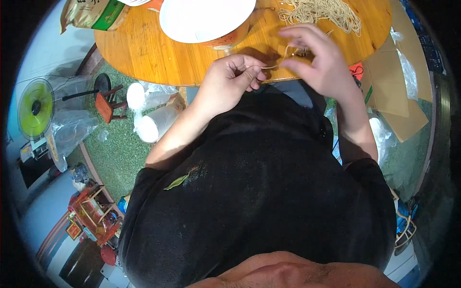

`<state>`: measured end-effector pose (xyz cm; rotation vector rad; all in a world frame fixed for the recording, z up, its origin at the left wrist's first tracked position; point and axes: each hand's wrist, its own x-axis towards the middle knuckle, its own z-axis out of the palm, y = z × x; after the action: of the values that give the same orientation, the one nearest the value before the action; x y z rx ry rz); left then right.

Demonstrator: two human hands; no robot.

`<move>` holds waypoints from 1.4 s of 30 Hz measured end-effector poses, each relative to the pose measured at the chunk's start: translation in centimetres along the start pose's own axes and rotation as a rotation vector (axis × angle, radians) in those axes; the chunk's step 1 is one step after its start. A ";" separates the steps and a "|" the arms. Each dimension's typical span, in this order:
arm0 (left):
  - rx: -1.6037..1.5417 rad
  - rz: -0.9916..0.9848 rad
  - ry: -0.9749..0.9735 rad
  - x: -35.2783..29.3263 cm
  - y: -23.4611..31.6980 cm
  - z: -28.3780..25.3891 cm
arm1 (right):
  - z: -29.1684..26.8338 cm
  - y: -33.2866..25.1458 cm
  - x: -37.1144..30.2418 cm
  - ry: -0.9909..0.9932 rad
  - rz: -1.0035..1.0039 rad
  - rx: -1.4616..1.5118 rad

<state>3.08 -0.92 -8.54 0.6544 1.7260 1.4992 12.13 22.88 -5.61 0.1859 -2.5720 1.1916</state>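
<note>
Near the front edge of the round wooden table [149,60], my left hand [226,82] pinches a thin beige string [270,67] between thumb and fingers. The string's free part runs rightward and bends upward beside my right hand [319,62]. That hand is slightly blurred, its thumb and fingers spread around the string's end without closing on it. A pile of similar beige strings [331,17] lies beyond the right hand. Just past my left hand stands a large tub with a white top [206,19] and orange printed sides. Small bits behind the right fingers are partly hidden.
A gold and green bag [93,14] sits at the table's far left. Below on the green floor are stacked white containers [156,126] and a small wooden stool [109,105]. A green-bladed fan [36,108] stands left; flattened cardboard [391,86] lies right.
</note>
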 end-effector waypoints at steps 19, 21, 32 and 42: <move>0.440 0.218 0.221 -0.2 4.5 1.4 | 5.1 -0.9 -1.4 0.301 -0.042 0.125; 0.904 0.794 0.328 -0.2 7.0 0.9 | 4.7 -1.1 -1.4 0.446 0.084 0.290; 1.084 0.344 0.331 4.9 13.5 0.0 | 5.3 1.5 3.7 0.634 0.096 0.763; 0.529 0.202 0.208 2.6 9.5 -3.7 | 8.2 -2.0 4.9 0.569 0.158 0.895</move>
<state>-2.32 0.67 0.40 0.9930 2.3063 1.2738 6.19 15.37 -7.55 -0.1585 -1.4690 2.0235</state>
